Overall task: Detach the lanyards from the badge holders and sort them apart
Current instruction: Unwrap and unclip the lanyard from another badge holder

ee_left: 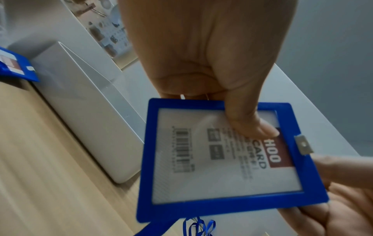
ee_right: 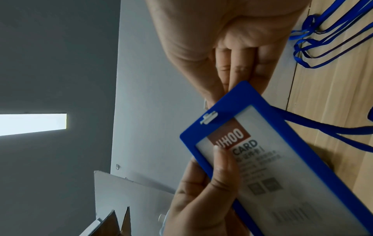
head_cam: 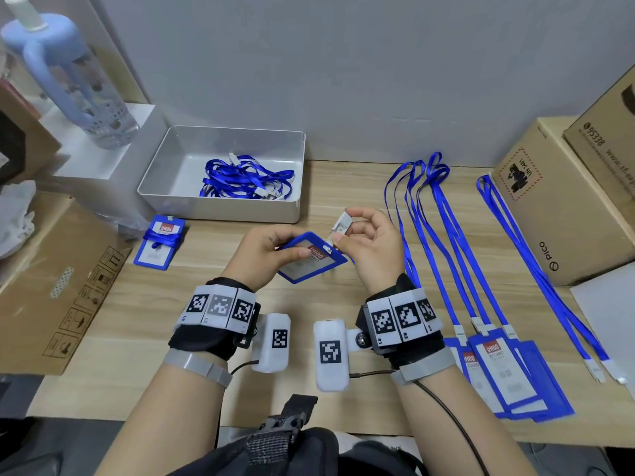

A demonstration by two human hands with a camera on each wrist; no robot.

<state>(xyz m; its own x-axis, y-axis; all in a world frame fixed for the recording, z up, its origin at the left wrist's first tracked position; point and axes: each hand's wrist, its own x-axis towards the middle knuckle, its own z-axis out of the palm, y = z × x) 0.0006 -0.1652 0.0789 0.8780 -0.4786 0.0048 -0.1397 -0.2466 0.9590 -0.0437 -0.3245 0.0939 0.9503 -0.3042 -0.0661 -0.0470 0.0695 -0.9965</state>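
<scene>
My left hand (head_cam: pixel 271 247) grips a blue badge holder (head_cam: pixel 311 261) just above the table, thumb (ee_left: pixel 249 123) pressed on its clear window. My right hand (head_cam: pixel 362 235) pinches the white lanyard clip (head_cam: pixel 343 222) beside the holder's top edge. The clip's strap (ee_left: pixel 303 144) sits in the holder's slot, and the blue ribbon (ee_right: pixel 333 129) trails to the right. A grey tray (head_cam: pixel 220 209) holds several loose blue lanyards (head_cam: pixel 244 178). Another holder wrapped in its lanyard (head_cam: pixel 159 242) lies at the left. Several holders with lanyards attached (head_cam: pixel 498 372) lie at the right.
Loose lanyards (head_cam: pixel 543 269) stretch along a cardboard box (head_cam: pixel 563 214) at the far right. Another cardboard box (head_cam: pixel 51 280) sits at the left edge. A blue water bottle (head_cam: pixel 72 80) stands on a white box (head_cam: pixel 103 159) at the back left.
</scene>
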